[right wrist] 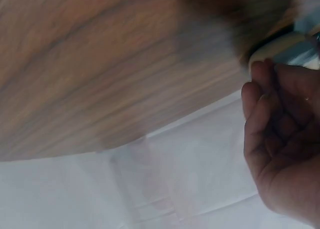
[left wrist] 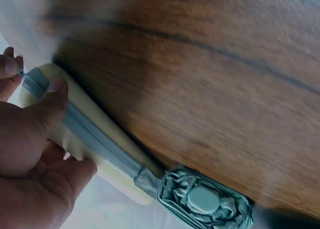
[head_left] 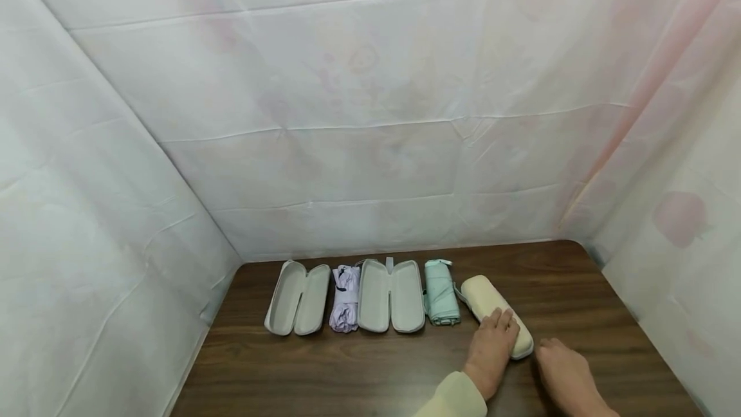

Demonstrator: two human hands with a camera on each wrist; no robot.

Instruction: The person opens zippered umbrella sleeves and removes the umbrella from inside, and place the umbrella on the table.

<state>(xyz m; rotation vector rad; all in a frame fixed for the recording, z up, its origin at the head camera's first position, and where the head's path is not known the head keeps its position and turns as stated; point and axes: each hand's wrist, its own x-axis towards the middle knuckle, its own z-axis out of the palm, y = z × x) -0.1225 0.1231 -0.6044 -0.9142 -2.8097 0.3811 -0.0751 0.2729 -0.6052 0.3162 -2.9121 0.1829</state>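
A cream zip case (head_left: 482,291) lies closed at a slant on the right part of the table, a grey zipper band (left wrist: 92,131) along its side. My left hand (head_left: 491,346) grips its near half, the thumb (left wrist: 56,96) over the zipper band and the fingers on the other side. At the case's near end is my right hand (head_left: 564,369), its fingers bent; in the left wrist view its fingertips pinch a small zipper pull (left wrist: 21,72). A folded mint-green umbrella (head_left: 442,291) lies just left of the case.
Further left, an open grey-lined case (head_left: 405,295), a folded lilac umbrella (head_left: 346,298) and another open case (head_left: 315,298) lie in a row on the brown wooden table (head_left: 347,372). Pale printed sheets (head_left: 370,166) hang behind the table and at both sides.
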